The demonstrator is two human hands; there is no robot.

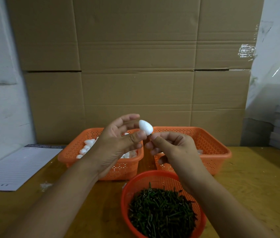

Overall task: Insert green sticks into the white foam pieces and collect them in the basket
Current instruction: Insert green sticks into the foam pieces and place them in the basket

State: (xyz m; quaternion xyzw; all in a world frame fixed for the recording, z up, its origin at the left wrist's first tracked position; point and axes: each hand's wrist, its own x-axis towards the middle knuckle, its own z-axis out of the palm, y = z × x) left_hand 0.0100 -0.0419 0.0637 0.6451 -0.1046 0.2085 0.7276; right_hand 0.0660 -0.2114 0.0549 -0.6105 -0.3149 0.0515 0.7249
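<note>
Both hands are up over the bench [249, 172] and I'm right at the insertion step. My left hand [117, 143] pinches a white foam piece [145, 127] between thumb and fingers, its narrower end pointing up and its broad end down toward the other hand, with the upper fingers loosely fanned above it. My right hand [173, 148] has its fingers curled in, thumb and forefinger pressed together right at the foam's underside; only a dark sliver of a green stick [150, 135] shows there, so I judge it is being driven in, though how deep it sits I cannot tell. The foam piece is in the air, between and above the two rectangular orange baskets. The left basket [77, 155] holds loose white foam pieces [86, 148], clearly the supply. The right basket [220, 148] shows little behind my wrist, perhaps a few white shapes, so I take it as the collecting basket. Nearest me, the round orange basket [127, 200] is heaped with green sticks [161, 212]. A lined paper pad [19, 167] lies off to the left. Next move, as I read it: press the stick straight along the foam's axis, gently, then drop the finished piece in the right basket and reach for a fresh stick.
</note>
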